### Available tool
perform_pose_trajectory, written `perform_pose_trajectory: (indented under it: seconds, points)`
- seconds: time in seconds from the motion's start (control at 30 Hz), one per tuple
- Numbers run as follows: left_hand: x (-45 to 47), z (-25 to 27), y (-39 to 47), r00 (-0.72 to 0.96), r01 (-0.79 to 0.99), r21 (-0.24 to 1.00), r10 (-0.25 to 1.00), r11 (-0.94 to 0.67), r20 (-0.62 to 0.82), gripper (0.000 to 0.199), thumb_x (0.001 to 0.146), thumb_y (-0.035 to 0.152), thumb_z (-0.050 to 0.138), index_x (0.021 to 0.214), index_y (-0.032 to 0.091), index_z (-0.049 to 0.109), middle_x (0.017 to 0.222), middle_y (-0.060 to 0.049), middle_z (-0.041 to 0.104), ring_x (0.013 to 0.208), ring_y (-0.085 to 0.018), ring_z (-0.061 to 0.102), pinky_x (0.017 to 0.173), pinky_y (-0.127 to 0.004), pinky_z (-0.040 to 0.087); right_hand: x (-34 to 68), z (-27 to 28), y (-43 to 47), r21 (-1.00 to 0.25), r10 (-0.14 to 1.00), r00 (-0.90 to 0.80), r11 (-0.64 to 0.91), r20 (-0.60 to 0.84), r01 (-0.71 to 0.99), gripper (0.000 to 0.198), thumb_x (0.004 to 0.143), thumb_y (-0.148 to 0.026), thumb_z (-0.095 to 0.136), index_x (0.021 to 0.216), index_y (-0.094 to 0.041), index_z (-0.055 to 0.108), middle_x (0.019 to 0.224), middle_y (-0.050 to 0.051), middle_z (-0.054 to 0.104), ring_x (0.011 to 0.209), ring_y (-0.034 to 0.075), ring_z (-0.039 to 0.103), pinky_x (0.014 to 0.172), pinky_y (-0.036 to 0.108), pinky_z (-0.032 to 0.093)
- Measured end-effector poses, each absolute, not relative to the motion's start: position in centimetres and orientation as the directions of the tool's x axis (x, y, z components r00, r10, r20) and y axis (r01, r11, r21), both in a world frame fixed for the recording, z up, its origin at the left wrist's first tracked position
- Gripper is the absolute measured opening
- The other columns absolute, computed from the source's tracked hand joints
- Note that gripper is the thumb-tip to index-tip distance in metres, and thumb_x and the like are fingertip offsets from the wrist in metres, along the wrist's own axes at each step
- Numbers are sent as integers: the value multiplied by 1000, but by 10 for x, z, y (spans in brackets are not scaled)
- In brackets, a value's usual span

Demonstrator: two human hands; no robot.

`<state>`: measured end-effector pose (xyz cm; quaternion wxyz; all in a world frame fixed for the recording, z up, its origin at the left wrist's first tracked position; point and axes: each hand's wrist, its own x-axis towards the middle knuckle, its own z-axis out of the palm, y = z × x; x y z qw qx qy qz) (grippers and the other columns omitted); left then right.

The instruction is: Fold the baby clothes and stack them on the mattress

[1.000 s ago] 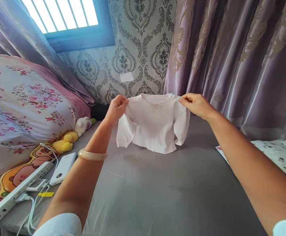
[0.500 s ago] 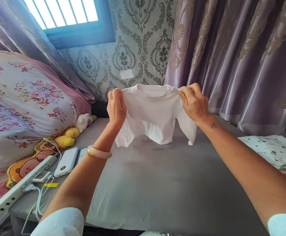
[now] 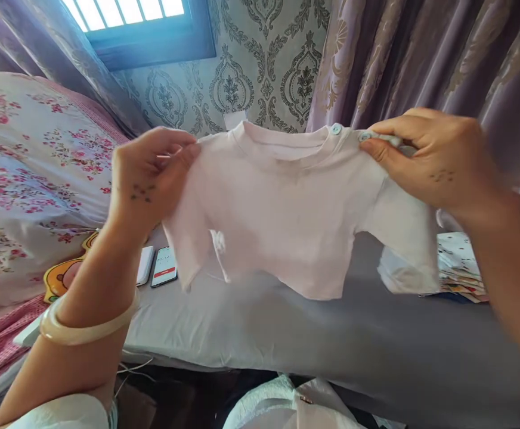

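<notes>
A small pale pink long-sleeved shirt hangs spread out in the air, its neckline at the top. My left hand pinches it at the left shoulder. At the other shoulder my right hand is closed on the cloth, thumb beside a button. A second button shows by the collar. Both sleeves dangle, and the hem falls free above the grey bed sheet.
Left of the bed lies floral bedding with a yellow cartoon cushion. A phone rests beside a white power bank. Folded clothes are stacked at the right. Purple curtains hang behind.
Both hands have brought the shirt closer and spread farther apart, so it looks larger. The view has shifted, and light-coloured clothing now shows at the bottom. Both hands keep their hold.
</notes>
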<state>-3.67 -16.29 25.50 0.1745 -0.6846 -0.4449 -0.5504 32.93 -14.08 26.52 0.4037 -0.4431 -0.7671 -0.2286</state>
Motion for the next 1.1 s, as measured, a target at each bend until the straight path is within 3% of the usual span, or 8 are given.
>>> perform_pose_trajectory:
  seconds: [0.13,0.2,0.3,0.43,0.6,0.93,1.1]
  points:
    - [-46,262,-150,69,757,332,575,-562,815,29,84,40,63,94,15,73,75,3,60,66,-8,53,73,-29,49,327,270,-128,-182,637,-243,527,732,830,30,93,-57,56,104,-35,72,93,1,72,84,24,66,77,40,54]
    - [-50,247,-127,105,735,407,684,-543,722,30,86,40,60,94,14,73,73,2,62,65,-9,53,72,-27,49,325,254,-107,-253,715,-247,515,654,819,23,93,-50,60,103,-34,73,88,1,73,81,22,66,74,36,52]
    - [-52,202,-85,183,776,411,794,-479,579,28,86,38,56,91,15,72,82,-2,69,76,-15,60,74,-27,49,321,210,-69,-293,792,-286,495,539,818,20,92,-35,62,103,-23,74,93,3,74,84,21,66,76,32,50]
    - [-43,130,-44,202,869,333,877,-365,435,28,90,33,48,98,19,71,97,-5,73,89,-20,65,80,-28,48,315,137,-34,-181,825,-356,469,438,864,26,96,-31,53,109,-18,71,101,7,70,93,21,64,81,30,45]
    - [-23,68,-23,66,960,242,953,-142,295,34,98,35,37,112,25,67,114,-7,68,102,-23,64,79,-29,47,305,77,-20,-60,905,-285,319,317,946,30,102,-36,43,114,-24,68,106,6,64,87,21,63,70,28,40]
    - [-21,26,7,64,986,141,982,-90,178,38,103,36,28,120,28,61,115,-7,63,97,-21,65,74,-28,45,300,33,13,24,945,-258,258,202,966,33,105,-39,35,120,-28,62,112,6,60,86,20,62,67,29,37]
    - [-22,17,31,61,990,119,988,-78,145,39,103,36,27,121,28,61,116,-7,63,97,-21,65,75,-28,45,298,16,41,4,953,-263,266,153,964,34,104,-38,34,120,-28,61,113,7,59,90,22,62,69,30,38]
